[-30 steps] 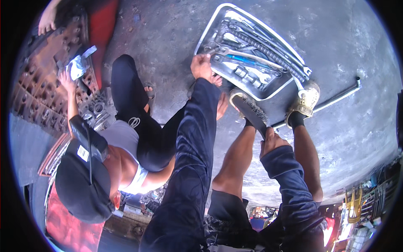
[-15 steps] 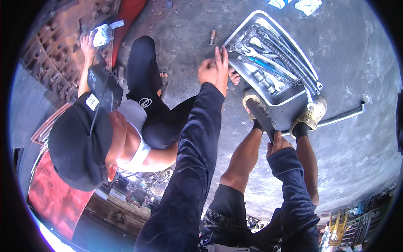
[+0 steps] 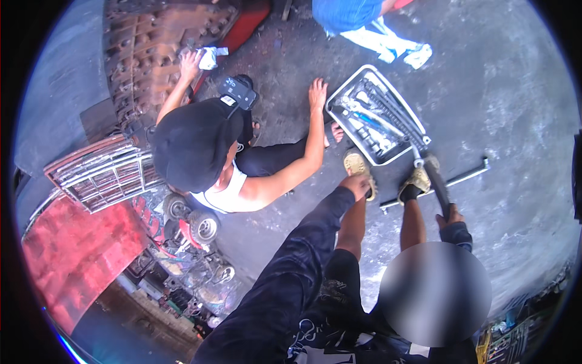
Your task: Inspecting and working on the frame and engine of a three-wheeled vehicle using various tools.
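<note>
A long, flat, dark bar (image 3: 439,187) is gripped at its near end by my right hand (image 3: 451,216). Its far end reaches toward the metal tray (image 3: 347,87), beside my right shoe. My left hand (image 3: 356,186) hangs just above my left shoe, its fingers foreshortened and partly hidden. Wrenches (image 3: 377,116) and sockets (image 3: 368,134) lie in the tray, while a spanner (image 3: 418,160) sticks out past the tray's corner. Behind my right foot a thin metal bar with a bent end (image 3: 467,180) rests on the floor.
A co-worker in a black cap (image 3: 193,139) squats at left, one hand by the tray, the other at a silvery bundle (image 3: 208,58) on rusty metalwork (image 3: 142,51). Another person in blue (image 3: 348,13) is at the top. A wire rack (image 3: 103,173) and wheels (image 3: 203,226) lie left.
My left hand has come down and back from beside the tray to my left shoe. The dark bar has swung right in my right hand. A person in blue has entered at the top.
</note>
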Tool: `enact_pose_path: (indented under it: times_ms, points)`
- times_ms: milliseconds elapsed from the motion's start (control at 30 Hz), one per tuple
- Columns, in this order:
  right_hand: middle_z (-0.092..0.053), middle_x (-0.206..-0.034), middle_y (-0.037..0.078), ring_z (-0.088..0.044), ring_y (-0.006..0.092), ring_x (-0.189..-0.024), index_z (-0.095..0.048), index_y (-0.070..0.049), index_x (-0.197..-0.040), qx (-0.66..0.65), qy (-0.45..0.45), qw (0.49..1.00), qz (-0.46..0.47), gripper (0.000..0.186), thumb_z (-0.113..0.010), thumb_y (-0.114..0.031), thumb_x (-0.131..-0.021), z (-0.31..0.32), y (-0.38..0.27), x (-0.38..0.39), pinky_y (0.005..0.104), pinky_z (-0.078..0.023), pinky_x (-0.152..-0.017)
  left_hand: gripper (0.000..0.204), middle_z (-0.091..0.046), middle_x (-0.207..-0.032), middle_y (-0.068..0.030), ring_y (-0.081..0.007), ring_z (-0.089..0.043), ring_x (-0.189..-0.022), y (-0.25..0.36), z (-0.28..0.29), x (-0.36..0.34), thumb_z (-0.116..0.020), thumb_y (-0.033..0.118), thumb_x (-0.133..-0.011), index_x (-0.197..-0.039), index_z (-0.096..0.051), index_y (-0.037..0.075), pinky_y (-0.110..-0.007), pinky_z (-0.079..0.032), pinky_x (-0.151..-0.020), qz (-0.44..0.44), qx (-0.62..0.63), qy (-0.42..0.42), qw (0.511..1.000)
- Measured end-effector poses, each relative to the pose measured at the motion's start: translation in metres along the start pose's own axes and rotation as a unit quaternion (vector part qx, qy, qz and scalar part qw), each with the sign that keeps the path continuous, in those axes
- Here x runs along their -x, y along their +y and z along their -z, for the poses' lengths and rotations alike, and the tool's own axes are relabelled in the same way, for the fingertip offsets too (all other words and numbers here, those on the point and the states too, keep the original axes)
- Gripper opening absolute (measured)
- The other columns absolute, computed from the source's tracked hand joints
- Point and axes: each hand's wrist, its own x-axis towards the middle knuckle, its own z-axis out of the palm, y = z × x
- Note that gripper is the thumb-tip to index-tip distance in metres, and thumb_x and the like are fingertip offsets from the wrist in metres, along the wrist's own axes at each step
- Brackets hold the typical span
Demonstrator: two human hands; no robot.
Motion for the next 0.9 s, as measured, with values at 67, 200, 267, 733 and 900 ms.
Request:
enact_pose_path:
  times_ms: [67, 200, 267, 733, 900]
  points:
    - [-0.065, -0.104, 0.027, -0.063, 0.0442, -0.098, -0.049, -0.004, -0.126, 0.003, 0.032, 0.997, -0.063, 0.067, -0.076, -0.037, -0.074, 0.033, 0.048, 0.000, 0.0478, -0.051, -0.085, 0.024, -0.069, -0.093, -0.0146, -0.0333, -0.066, -0.090, -0.003, 0.013, 0.027, -0.061, 0.032, -0.085, -0.095, -0.066, 0.010, -0.042, -0.052, -0.079, 0.070, -0.068, -0.033, 0.995]
    - [-0.067, -0.097, 0.022, -0.066, 0.0400, -0.094, -0.055, -0.002, -0.113, 0.079, 0.078, 0.983, -0.146, 0.060, -0.081, -0.034, -0.069, 0.098, 0.122, 0.001, 0.0454, -0.052, -0.083, 0.028, -0.070, -0.092, -0.0123, -0.0294, -0.067, -0.088, 0.017, 0.028, 0.068, -0.063, 0.034, -0.085, -0.099, -0.066, 0.010, -0.039, -0.052, -0.081, 0.094, -0.047, 0.023, 0.994]
    - [-0.067, -0.097, 0.022, -0.066, 0.0392, -0.094, -0.056, -0.001, -0.111, 0.052, 0.079, 0.983, -0.155, 0.059, -0.081, -0.035, -0.069, 0.111, 0.127, 0.004, 0.0449, -0.052, -0.084, 0.029, -0.070, -0.091, -0.0110, -0.0256, -0.068, -0.086, 0.023, 0.033, 0.088, -0.065, 0.033, -0.084, -0.101, -0.067, 0.010, -0.036, -0.052, -0.081, 0.114, 0.040, 0.060, 0.991]
    - [-0.067, -0.080, 0.012, -0.066, 0.0292, -0.076, -0.061, -0.001, -0.104, -0.154, 0.008, 0.986, -0.065, 0.051, -0.080, -0.037, -0.073, 0.057, 0.072, -0.085, 0.0415, -0.052, -0.071, 0.023, -0.071, -0.094, -0.0094, -0.0267, -0.068, -0.091, 0.219, -0.011, 0.118, -0.065, 0.024, -0.085, -0.101, -0.064, 0.008, -0.038, -0.052, -0.082, -0.009, 0.131, 0.077, 0.988]
    - [-0.066, -0.104, 0.022, -0.064, 0.0368, -0.103, -0.057, -0.007, -0.116, 0.140, 0.002, 0.988, 0.068, 0.056, -0.075, -0.042, -0.076, 0.113, -0.083, 0.017, 0.0433, -0.050, -0.090, 0.020, -0.069, -0.097, -0.0120, -0.0320, -0.066, -0.092, 0.201, -0.037, 0.168, -0.062, 0.020, -0.085, -0.101, -0.062, 0.007, -0.040, -0.051, -0.084, -0.043, 0.052, 0.093, 0.993]
